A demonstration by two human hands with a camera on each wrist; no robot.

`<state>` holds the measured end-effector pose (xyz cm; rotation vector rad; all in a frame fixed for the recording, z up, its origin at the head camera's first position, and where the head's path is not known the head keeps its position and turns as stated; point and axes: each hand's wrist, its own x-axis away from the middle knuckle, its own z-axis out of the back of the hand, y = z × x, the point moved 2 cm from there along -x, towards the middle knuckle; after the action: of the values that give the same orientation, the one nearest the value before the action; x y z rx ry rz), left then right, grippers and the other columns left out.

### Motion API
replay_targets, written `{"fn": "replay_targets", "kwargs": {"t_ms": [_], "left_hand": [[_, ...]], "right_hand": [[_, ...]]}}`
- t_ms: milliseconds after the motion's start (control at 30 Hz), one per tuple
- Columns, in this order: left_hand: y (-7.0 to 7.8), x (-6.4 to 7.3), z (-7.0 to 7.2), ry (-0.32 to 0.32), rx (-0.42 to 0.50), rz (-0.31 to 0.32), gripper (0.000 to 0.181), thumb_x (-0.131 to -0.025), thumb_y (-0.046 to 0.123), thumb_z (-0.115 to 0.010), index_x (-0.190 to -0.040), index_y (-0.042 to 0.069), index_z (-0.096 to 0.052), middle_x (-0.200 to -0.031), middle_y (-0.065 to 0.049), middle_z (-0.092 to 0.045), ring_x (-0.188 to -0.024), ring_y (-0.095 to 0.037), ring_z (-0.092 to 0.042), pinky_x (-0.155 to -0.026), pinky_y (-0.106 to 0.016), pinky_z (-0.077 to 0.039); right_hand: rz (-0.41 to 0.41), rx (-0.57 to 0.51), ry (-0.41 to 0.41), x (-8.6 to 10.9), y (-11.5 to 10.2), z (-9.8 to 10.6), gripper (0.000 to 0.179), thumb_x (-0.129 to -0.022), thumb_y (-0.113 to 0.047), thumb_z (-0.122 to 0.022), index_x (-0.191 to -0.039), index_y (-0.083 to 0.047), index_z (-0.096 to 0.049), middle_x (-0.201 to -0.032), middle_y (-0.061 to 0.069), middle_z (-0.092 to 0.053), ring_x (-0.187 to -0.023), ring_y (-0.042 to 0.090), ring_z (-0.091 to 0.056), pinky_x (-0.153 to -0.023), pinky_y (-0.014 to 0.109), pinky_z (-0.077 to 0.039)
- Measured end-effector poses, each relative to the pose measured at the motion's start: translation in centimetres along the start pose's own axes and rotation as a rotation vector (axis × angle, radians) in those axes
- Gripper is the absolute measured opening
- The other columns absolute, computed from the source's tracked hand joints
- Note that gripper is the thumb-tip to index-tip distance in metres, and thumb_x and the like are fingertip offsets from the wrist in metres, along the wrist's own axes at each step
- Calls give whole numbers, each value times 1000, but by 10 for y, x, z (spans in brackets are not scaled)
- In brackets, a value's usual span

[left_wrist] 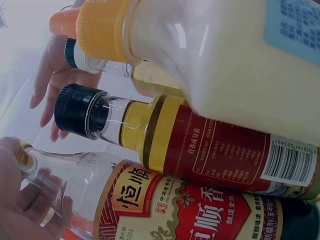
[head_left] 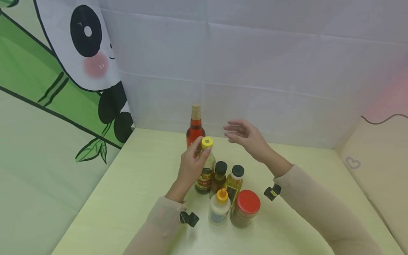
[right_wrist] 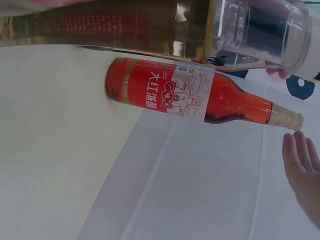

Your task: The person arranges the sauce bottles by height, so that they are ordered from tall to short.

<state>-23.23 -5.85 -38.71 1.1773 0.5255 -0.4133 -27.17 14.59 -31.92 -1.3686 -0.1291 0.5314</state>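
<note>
My left hand (head_left: 188,163) holds the neck of a vinegar bottle (head_left: 205,180) with a yellow cap, thumb and fingers around it just below the cap. In the left wrist view its cream and red label (left_wrist: 160,205) shows clearly, and the bottle stands on the table. Behind it is a tall bottle of red vinegar (right_wrist: 165,90) with a tan top, partly hidden by the left hand in the head view. Over the table to the right, my right hand (head_left: 243,136) hovers with loosely bent fingers and holds nothing; in the right wrist view its fingertips appear near the red bottle's top.
Close to the vinegar bottle stand a dark-capped bottle (head_left: 218,180), another dark-capped bottle of yellow liquid (head_left: 234,182), a white squeeze bottle (head_left: 218,210) with an orange nozzle, and a red-lidded jar (head_left: 245,209). A pale cloth wall (head_left: 255,78) rises behind the table (head_left: 127,198).
</note>
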Motion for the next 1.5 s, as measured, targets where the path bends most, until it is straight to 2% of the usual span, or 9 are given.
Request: {"fn": "replay_targets", "kwargs": {"t_ms": [267,533,767,1100,1300,1500], "left_hand": [[1,1,0,0,-3,0,34,-98,25,-58,-125,6,-57,-110,-13,-66,-99,-31,-66,-83,-46,-54],[3,0,1,4,9,4,34,-97,25,-59,-125,7,-57,-110,-13,-66,-99,-32,-66,-83,-47,-54],[1,0,1,1,8,-1,32,-97,25,-58,-124,7,-58,-108,-12,-66,-99,-31,-66,-83,-46,-54],[0,0,0,6,6,-12,32,-98,24,-58,-125,7,-57,-109,-12,-66,-100,-31,-66,-83,-46,-54],[1,0,0,6,12,-15,33,-97,23,-59,-125,7,-57,-109,-13,-66,-101,-31,-66,-83,-46,-54],[2,0,0,5,15,-10,32,-98,23,-58,-125,6,-57,-110,-13,-66,-101,-31,-66,-83,-45,-54]], "right_hand": [[-13,85,-20,21,2,2,48,-95,-8,-64,-138,-2,-44,-132,15,-56,-118,28,-57,-94,35,-49],[9,112,-30,37,7,1,46,-94,-7,-65,-136,-2,-47,-130,16,-57,-116,30,-58,-92,36,-50],[-9,132,-25,48,12,0,45,-94,-7,-65,-135,-2,-48,-130,18,-57,-117,29,-58,-92,34,-50],[-28,110,-18,60,17,-4,43,-93,-4,-65,-132,1,-50,-129,15,-58,-117,30,-57,-92,33,-50],[0,90,-23,66,19,-4,44,-93,-2,-64,-133,5,-48,-129,17,-57,-118,33,-56,-93,34,-50],[4,105,-23,73,25,-5,42,-93,-3,-64,-132,2,-49,-129,17,-57,-118,34,-56,-93,33,-50]]}}
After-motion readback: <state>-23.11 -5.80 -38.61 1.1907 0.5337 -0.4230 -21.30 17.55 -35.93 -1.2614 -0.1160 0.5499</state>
